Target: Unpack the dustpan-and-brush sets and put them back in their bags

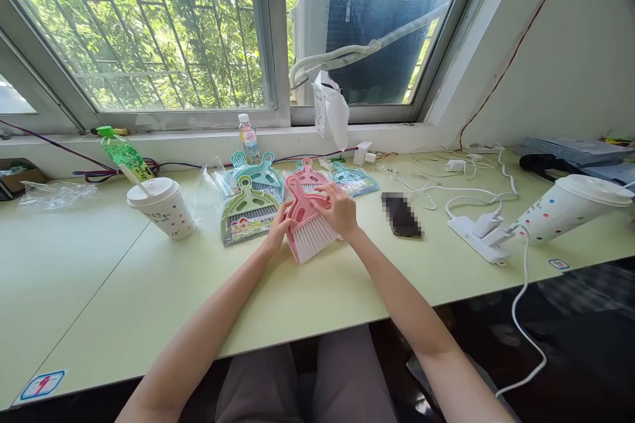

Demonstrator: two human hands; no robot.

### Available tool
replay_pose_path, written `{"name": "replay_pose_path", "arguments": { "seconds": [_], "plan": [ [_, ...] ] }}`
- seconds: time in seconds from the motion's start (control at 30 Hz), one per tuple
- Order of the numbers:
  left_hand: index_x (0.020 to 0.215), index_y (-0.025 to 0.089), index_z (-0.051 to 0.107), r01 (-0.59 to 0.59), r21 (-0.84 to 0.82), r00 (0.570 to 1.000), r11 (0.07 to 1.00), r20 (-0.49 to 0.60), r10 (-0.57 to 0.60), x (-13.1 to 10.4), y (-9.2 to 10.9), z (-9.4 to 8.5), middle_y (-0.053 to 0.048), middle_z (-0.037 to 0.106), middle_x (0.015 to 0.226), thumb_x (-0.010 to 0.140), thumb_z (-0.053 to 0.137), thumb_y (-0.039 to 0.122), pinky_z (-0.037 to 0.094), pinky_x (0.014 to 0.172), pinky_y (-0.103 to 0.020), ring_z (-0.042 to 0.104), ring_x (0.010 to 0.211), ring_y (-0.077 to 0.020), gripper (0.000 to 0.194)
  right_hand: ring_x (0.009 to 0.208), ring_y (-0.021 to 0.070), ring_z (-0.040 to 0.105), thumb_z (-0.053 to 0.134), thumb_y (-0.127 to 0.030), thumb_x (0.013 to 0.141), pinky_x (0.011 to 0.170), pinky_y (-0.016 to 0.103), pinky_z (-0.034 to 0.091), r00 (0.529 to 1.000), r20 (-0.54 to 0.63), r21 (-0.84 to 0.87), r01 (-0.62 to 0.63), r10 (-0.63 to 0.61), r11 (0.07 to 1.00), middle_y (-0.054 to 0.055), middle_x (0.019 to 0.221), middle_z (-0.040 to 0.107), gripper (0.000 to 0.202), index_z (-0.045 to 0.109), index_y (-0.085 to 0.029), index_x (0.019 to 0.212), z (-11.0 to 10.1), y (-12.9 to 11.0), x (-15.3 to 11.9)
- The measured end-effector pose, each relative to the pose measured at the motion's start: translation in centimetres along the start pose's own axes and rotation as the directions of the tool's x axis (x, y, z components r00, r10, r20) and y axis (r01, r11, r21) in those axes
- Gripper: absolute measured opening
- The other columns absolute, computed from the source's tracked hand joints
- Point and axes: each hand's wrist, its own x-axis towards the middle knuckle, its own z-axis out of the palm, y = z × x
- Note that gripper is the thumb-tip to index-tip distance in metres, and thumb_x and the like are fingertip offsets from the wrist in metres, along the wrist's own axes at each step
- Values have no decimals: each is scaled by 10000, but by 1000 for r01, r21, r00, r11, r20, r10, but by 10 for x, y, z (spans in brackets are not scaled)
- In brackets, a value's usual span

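Observation:
A small pink dustpan and brush set (308, 232), its white bristles facing me, is tilted up between my two hands. My left hand (278, 230) grips its left edge with bent fingers. On the upper right side my right hand (341, 211) has its fingers curled against the set. Close behind lie more sets in clear wrapping: a green one (245, 201) at the left, a teal one (265, 170) further back, another pink one (308, 167), and a blue one (358, 180) to the right.
A lidded paper cup (166, 208) and a green bottle (127, 155) stand at left. A small bottle (249, 139) is by the window. Right of my hands lie a phone (403, 215), a power strip (476, 238) with white cables, and a second paper cup (565, 208).

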Motion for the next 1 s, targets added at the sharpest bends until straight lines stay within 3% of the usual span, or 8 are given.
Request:
{"name": "replay_pose_path", "arguments": {
  "seconds": [0.07,0.1,0.2,0.27,0.43,0.53,0.67,1.0],
  "plan": [
    [1129,221,592,-11,-54,998,998,66,15,-1,2,1,-61,662,1164,698,574,244,471,920,-397,622,1045,-249,432,1176,280,582,679,-426,828,962,410,465,999,33,62,-38,36,997,102,1248,649,413,640,-232,1190,-5,1,3],
    [1107,214,612,0,-73,995,997,104,8,-2,3,2,-72,651,1206,710,595,269,469,921,-391,625,1047,-250,401,1181,280,584,693,-430,816,973,416,465,992,114,140,-68,52,988,102,1237,659,418,651,-227,1179,-7,1,4],
    [1100,209,628,57,-64,985,996,167,-45,-5,3,6,-102,623,1288,742,676,374,475,894,-371,628,1058,-256,397,1067,239,656,664,-395,838,921,382,509,907,417,399,-245,64,884,93,1140,710,325,696,-203,1099,-7,4,6],
    [1103,214,627,78,-44,984,996,162,-70,-6,3,8,-110,600,1332,748,704,421,472,898,-358,612,1103,-262,418,1023,222,674,663,-365,833,892,364,526,864,496,482,-354,83,801,93,1119,719,303,708,-185,1072,-5,7,6],
    [1070,217,617,112,-32,981,993,164,-106,-4,3,7,-112,610,1308,743,718,468,471,894,-339,629,1073,-241,425,926,202,691,714,-369,778,812,323,540,850,491,486,-451,193,749,93,1040,738,308,733,-169,1011,3,14,5],
    [1025,212,602,100,23,978,995,181,-103,-2,3,4,-54,691,1009,759,695,486,464,829,-311,652,930,-202,393,816,177,690,726,-423,762,725,285,534,852,457,447,-468,255,762,82,945,747,330,743,-165,968,7,16,3],
    [961,194,590,54,127,979,990,188,-77,1,2,0,24,598,683,784,655,506,427,742,-286,597,725,-156,365,691,149,667,744,-434,739,603,245,503,835,447,441,-517,321,734,80,872,743,336,750,-151,920,12,17,2],
    [918,210,560,23,249,977,968,199,-74,0,1,-2,48,545,617,821,610,521,357,636,-255,515,597,-132,330,581,135,648,748,-391,732,556,245,484,816,436,377,-549,380,746,58,770,732,250,757,-166,839,16,17,2]
  ]
}}
